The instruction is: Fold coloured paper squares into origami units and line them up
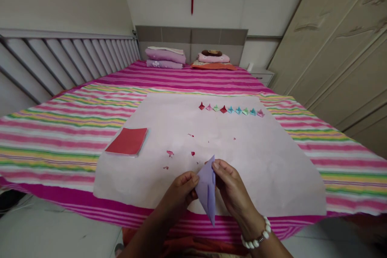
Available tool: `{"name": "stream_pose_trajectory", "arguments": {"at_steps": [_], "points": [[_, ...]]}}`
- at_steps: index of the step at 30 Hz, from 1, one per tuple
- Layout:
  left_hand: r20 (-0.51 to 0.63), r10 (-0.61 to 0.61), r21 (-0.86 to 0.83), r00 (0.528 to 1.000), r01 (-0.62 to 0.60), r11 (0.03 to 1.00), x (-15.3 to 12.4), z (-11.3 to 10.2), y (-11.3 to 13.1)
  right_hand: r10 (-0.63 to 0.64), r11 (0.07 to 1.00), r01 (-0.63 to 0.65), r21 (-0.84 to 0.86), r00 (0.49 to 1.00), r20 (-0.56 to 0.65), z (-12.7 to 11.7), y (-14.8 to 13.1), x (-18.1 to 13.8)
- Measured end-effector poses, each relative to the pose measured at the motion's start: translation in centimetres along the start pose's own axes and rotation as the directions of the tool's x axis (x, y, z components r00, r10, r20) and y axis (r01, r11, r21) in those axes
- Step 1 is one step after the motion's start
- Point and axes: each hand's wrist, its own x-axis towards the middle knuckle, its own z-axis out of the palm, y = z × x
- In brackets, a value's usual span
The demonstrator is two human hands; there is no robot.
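Observation:
A folded sheet of purple paper (207, 185), roughly triangular with a crease along its right side, is held up between both hands over the near edge of the white sheet. My left hand (184, 187) pinches its left corner. My right hand (229, 181) grips its upper right edge with the thumb in front; the fingers behind the paper are partly hidden. A white bead bracelet (256, 242) circles my right wrist. Beyond the hands lie small red paper scraps (192, 154). Farther off, several small folded paper pieces (238, 110) in red, pink, green and blue stand in a row.
A stack of square paper with red on top (128, 142) lies at the left of the white sheet (256, 161). Under it is a striped bedcover (60, 133). Folded bedding (166, 56) sits by the headboard; a railing (75, 58) runs along the left, a wardrobe (338, 56) at right.

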Motion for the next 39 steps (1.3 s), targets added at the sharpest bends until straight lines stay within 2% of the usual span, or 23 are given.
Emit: {"name": "stream_pose_trajectory", "arguments": {"at_steps": [7, 14, 19, 24, 28, 31, 36, 39], "points": [[-0.049, 0.022, -0.001, 0.999, -0.022, 1.000, 0.4, -0.3, -0.5, 0.021, 0.998, -0.022, -0.051, 1.000, -0.016, -0.2, -0.1, 0.0], [-0.242, 0.113, 0.179, 0.964, -0.070, 0.981, 1.0, -0.6, -0.9, -0.051, 0.975, 0.057, -0.213, 0.998, 0.033, -0.2, 1.4, 0.2], [-0.276, 0.230, 0.328, 0.933, -0.134, 0.935, 1.5, -0.5, -1.1, -0.223, 0.861, 0.189, -0.472, 0.975, -0.017, -0.2, 2.4, 0.4], [-0.226, 0.228, 0.383, 0.947, -0.129, 0.915, 0.8, 0.2, -0.7, -0.337, 0.707, 0.295, -0.643, 0.940, 0.061, -0.1, 2.4, 0.2], [-0.212, 0.232, 0.439, 0.949, -0.120, 0.891, 0.1, 0.8, -0.3, -0.367, 0.649, 0.350, -0.676, 0.922, 0.125, 0.0, 2.2, 0.0], [-0.176, 0.220, 0.494, 0.959, -0.107, 0.863, 0.0, 0.6, -0.2, -0.358, 0.658, 0.345, -0.670, 0.925, 0.125, -0.2, 2.4, 0.0], [-0.197, 0.335, 0.548, 0.921, -0.179, 0.817, 0.4, -0.2, -0.4, -0.316, 0.737, 0.306, -0.603, 0.944, 0.092, -0.8, 2.6, 0.3], [-0.217, 0.331, 0.577, 0.919, -0.153, 0.803, 0.6, -0.1, -0.4, -0.308, 0.749, 0.316, -0.582, 0.944, 0.116, -0.9, 2.6, 0.3]]}}
